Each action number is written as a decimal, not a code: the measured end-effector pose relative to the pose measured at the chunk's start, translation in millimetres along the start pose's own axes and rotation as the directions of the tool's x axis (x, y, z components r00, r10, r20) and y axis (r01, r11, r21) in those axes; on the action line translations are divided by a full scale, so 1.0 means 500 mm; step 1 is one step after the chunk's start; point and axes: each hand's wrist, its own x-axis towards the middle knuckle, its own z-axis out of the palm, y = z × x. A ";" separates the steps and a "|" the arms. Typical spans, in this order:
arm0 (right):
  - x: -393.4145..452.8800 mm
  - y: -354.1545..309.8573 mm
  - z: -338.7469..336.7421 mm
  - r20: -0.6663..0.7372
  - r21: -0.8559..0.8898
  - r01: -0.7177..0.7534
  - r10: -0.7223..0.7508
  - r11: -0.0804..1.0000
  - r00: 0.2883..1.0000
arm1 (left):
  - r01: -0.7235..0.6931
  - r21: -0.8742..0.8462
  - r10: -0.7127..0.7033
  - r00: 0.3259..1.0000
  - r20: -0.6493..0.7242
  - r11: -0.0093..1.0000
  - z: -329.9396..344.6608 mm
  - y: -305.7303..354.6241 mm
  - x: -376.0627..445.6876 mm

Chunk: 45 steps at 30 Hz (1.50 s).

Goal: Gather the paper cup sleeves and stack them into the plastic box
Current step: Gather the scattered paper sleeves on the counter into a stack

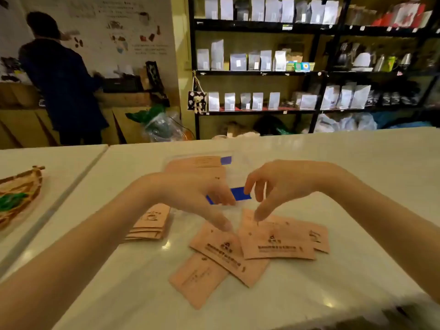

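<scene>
Pink paper sleeves point(276, 241) lie loose on the counter point(357, 163), some seem to be in the plastic box point(238, 163) already, and both open hands, left hand point(190, 189) and right hand point(281, 184), hold nothing.

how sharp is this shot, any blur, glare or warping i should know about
Head view: the left hand and right hand are smeared by motion blur over the clear box; print on the loose sleeves is soft and unreadable; small glare spots sit on the white counter; wide-angle warp bends the counter edge and the shelves; the room is dim and warm-toned.
</scene>
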 end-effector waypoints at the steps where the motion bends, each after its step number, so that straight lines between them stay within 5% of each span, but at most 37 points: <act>1: -0.005 0.002 0.012 0.034 -0.013 -0.021 0.021 1.000 0.999 | -0.003 0.024 0.002 1.000 0.029 1.000 0.013 0.002 -0.001; 8: -0.017 0.055 0.090 0.077 -0.054 -0.044 0.048 0.998 0.996 | -0.065 0.129 0.060 0.997 0.037 0.989 0.095 -0.027 0.030; 21: -0.036 0.053 0.109 -0.051 0.018 0.007 -0.006 1.000 0.999 | -0.061 0.011 0.062 0.994 -0.090 0.998 0.143 -0.048 0.025; 31: -0.010 0.006 0.070 -0.226 0.220 0.231 -0.181 0.948 0.957 | -0.155 -0.119 0.094 0.908 -0.408 0.981 0.116 -0.065 -0.046; 39: 0.061 -0.098 0.053 -0.403 0.348 0.503 -0.358 0.792 0.842 | 0.081 -0.227 -0.203 0.778 -0.594 0.971 0.083 -0.163 -0.159; 45: 0.137 -0.199 0.053 -0.444 0.301 0.506 -0.351 0.808 0.824 | 0.227 -0.329 -0.389 0.696 -0.604 0.917 0.094 -0.232 -0.198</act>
